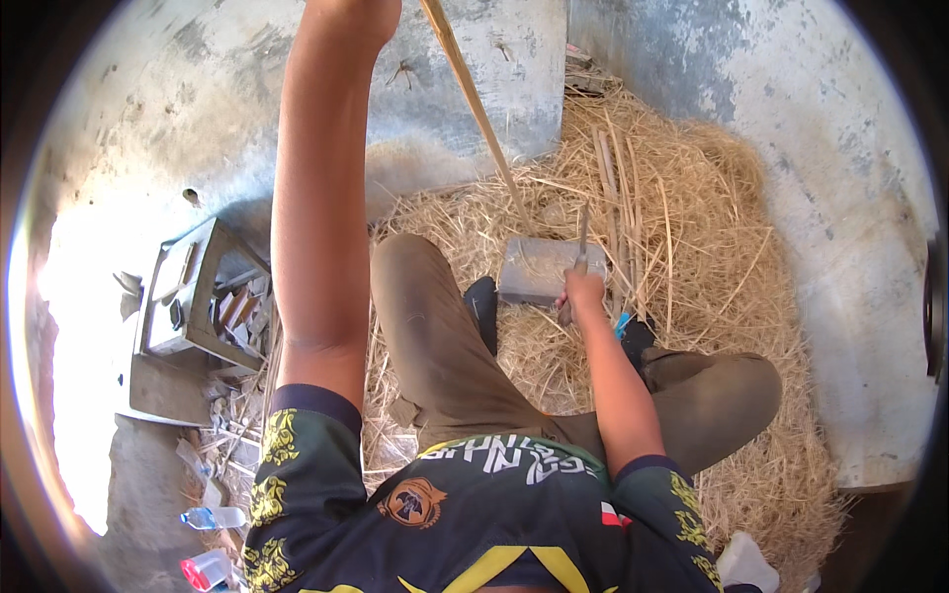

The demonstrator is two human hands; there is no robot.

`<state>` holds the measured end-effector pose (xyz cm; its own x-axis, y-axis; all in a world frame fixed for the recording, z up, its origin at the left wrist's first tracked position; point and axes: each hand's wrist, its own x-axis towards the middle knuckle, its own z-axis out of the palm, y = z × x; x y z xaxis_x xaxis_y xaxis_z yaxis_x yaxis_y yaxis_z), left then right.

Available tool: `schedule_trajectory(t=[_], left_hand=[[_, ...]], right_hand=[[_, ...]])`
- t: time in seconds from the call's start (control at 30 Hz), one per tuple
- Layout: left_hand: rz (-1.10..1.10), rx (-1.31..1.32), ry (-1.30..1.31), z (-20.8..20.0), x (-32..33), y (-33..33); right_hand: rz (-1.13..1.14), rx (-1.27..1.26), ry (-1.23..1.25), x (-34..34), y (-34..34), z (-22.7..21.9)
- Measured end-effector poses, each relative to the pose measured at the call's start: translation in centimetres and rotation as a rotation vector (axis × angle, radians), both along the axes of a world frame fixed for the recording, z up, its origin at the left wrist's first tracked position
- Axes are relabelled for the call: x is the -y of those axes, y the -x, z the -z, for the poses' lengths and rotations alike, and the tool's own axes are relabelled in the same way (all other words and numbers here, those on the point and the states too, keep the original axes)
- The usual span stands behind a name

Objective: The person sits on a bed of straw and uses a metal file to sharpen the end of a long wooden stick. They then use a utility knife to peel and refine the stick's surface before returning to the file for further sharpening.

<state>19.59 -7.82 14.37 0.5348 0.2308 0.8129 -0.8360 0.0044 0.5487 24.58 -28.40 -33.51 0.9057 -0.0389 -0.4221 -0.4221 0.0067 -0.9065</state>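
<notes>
I sit on a heap of straw [682, 198] with my knees drawn up. My right hand [583, 293] is closed around the handle of a knife [581, 242] whose blade points up. It hovers at the right end of a grey rectangular block [534, 269] lying on the straw. A long thin bamboo stick [479, 114] slants from the top edge down to the straw just behind the block. My left arm is raised straight up. Only the base of my left hand [351, 15] shows at the top edge, beside the stick, with its fingers out of frame.
An open wooden box [193, 296] of tools and scraps sits on the floor at left. Two plastic bottles [213, 517] lie at lower left. Stained concrete walls [791, 109] ring the straw, and a white object [746, 563] lies at lower right.
</notes>
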Motion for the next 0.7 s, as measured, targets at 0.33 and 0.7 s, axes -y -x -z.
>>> schedule_trajectory(t=[0.33,0.7], left_hand=[[0.0,0.074,-0.058,-0.3,2.0,-4.8],[-0.161,0.04,0.029,-0.9,3.1,-7.7]], right_hand=[[0.009,0.778,0.043,-2.3,7.3,-17.6],[-0.234,0.275,0.28,-3.5,6.8,-3.8]])
